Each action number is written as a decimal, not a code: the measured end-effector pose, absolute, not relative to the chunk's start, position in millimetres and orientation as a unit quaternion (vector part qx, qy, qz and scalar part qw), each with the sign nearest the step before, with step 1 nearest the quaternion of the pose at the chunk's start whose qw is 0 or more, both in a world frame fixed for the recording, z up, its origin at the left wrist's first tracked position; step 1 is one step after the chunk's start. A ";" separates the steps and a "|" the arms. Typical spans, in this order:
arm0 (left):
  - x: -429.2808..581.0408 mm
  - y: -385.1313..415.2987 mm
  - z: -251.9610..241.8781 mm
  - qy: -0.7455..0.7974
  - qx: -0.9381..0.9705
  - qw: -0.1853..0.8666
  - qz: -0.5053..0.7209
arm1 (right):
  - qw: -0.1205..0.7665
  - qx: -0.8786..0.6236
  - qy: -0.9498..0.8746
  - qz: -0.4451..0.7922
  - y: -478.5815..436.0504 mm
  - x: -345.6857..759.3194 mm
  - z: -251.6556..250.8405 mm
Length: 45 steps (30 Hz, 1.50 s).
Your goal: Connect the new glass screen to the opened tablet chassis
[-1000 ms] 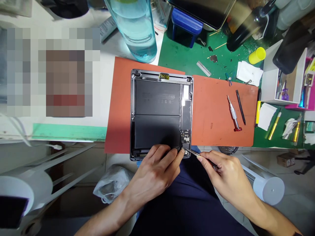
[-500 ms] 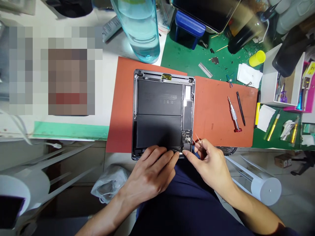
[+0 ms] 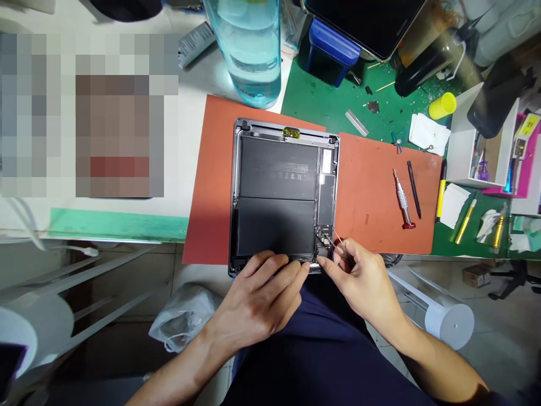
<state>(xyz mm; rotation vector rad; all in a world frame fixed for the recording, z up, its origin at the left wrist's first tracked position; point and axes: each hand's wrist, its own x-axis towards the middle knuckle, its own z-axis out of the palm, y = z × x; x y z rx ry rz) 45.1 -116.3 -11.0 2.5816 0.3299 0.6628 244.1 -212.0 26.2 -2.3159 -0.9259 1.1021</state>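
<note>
An opened tablet lies on the orange mat with its black battery cells and inner boards bare. Over its near edge my left hand is closed, fingers curled onto the frame and the index fingertip at a small part by the bottom rim; its thumb is hidden. My right hand pinches a pair of thin tweezers at the lower right corner. The tweezer tips reach over the small circuit parts there, and whether they grip anything is too small to tell. My right thumb touches the bottom rim beside my left index finger.
On the orange mat to the right lie a screwdriver and a black stick tool. Behind the tablet stands a large blue water bottle. A blue stand, a yellow cap and a white box are further right.
The view has shifted slightly, so the tablet appears a little further right. My right hand's tweezers have tilted and their tips sit deeper over the lower right corner. My left hand keeps its place.
</note>
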 end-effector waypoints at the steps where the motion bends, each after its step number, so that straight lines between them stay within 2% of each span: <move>1: 43.6 -116.4 -10.9 0.112 0.936 0.228 0.245 | 0.207 -0.831 -0.331 0.396 -212.2 244.4 25.6; 16: 43.9 -112.5 -14.6 0.072 0.959 0.203 0.184 | 0.216 -0.826 -0.334 0.399 -211.8 245.9 24.5; 33: 46.6 -114.2 -13.0 0.076 0.958 0.180 0.210 | 0.233 -0.822 -0.315 0.413 -212.6 249.0 28.3; 45: 58.0 -109.9 -10.2 0.073 0.967 0.177 0.167 | 0.263 -0.828 -0.265 0.418 -228.0 262.0 32.5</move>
